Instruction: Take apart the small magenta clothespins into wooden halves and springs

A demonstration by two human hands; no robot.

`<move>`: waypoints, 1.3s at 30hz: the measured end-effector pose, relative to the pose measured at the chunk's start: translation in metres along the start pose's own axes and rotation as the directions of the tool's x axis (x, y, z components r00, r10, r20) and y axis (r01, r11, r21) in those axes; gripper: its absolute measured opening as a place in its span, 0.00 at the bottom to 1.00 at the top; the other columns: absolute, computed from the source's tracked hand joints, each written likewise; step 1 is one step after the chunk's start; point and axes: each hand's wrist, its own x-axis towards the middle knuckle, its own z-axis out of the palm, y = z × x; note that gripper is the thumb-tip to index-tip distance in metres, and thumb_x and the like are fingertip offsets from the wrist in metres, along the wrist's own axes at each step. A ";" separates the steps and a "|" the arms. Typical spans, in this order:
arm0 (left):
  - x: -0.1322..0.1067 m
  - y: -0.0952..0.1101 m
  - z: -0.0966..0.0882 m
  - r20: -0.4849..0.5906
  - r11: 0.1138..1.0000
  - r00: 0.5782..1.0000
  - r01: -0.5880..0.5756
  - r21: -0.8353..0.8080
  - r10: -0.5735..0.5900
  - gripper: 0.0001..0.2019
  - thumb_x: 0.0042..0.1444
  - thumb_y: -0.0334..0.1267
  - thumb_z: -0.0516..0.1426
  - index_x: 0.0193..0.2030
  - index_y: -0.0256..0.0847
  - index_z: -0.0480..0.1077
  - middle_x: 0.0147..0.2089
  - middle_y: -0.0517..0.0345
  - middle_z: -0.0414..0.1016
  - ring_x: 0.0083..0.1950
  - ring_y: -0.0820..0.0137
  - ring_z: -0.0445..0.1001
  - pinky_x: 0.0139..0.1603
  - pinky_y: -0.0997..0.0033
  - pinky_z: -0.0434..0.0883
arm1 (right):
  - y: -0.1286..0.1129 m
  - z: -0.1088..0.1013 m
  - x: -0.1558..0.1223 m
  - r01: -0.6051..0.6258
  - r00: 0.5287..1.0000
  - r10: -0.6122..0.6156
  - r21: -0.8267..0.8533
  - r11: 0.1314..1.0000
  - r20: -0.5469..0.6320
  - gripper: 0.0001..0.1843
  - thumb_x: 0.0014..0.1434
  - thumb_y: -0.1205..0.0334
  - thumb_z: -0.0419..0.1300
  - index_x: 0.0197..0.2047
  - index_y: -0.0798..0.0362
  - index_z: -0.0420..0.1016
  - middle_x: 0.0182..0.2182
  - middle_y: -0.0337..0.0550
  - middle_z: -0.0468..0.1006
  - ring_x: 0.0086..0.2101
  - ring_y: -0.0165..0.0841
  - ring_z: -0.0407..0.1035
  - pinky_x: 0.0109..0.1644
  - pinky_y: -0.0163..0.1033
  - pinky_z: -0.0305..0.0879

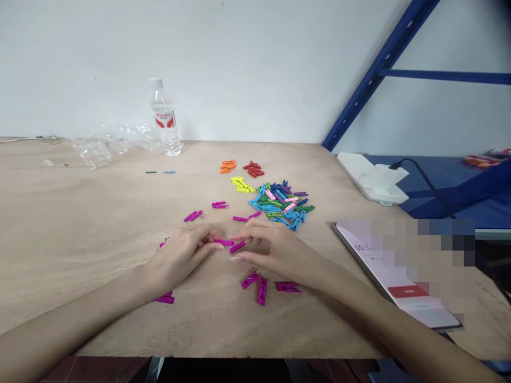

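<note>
Head-worn view, forward-down over both hands [178, 258] [277, 250]
</note>
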 end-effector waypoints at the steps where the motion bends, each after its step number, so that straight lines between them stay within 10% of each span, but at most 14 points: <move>1: 0.000 0.001 0.000 -0.001 0.999 1.000 0.011 -0.038 -0.011 0.06 0.62 0.39 0.52 0.40 0.42 0.67 0.34 0.61 0.75 0.32 0.69 0.73 0.33 0.71 0.66 | -0.001 0.001 0.001 0.010 1.000 -0.010 0.015 1.000 -0.008 0.10 0.56 0.60 0.62 0.42 0.50 0.76 0.39 0.41 0.79 0.40 0.34 0.71 0.43 0.38 0.64; 10: -0.003 0.001 0.006 0.029 0.928 0.999 0.043 -0.370 -0.035 0.06 0.59 0.40 0.54 0.34 0.41 0.66 0.36 0.57 0.74 0.36 0.68 0.73 0.37 0.67 0.70 | -0.001 0.008 0.007 -0.011 0.999 0.020 0.187 0.982 -0.048 0.08 0.61 0.63 0.56 0.37 0.51 0.77 0.31 0.36 0.80 0.31 0.28 0.71 0.35 0.33 0.64; 18: -0.001 0.011 0.011 0.080 0.652 0.987 0.153 -0.742 -0.140 0.08 0.57 0.40 0.57 0.36 0.41 0.61 0.33 0.59 0.71 0.35 0.69 0.73 0.34 0.68 0.74 | -0.011 0.016 0.003 0.045 0.983 0.001 0.243 0.969 -0.186 0.10 0.61 0.66 0.55 0.41 0.50 0.77 0.35 0.38 0.81 0.34 0.30 0.72 0.39 0.36 0.67; 39: -0.003 0.003 0.013 -0.059 0.895 0.997 0.024 -0.446 -0.056 0.18 0.56 0.37 0.59 0.54 0.46 0.69 0.30 0.62 0.74 0.31 0.73 0.71 0.32 0.75 0.69 | -0.006 0.024 0.000 0.071 0.990 -0.040 0.226 0.972 -0.135 0.10 0.61 0.68 0.52 0.33 0.53 0.74 0.26 0.37 0.74 0.27 0.27 0.65 0.33 0.33 0.61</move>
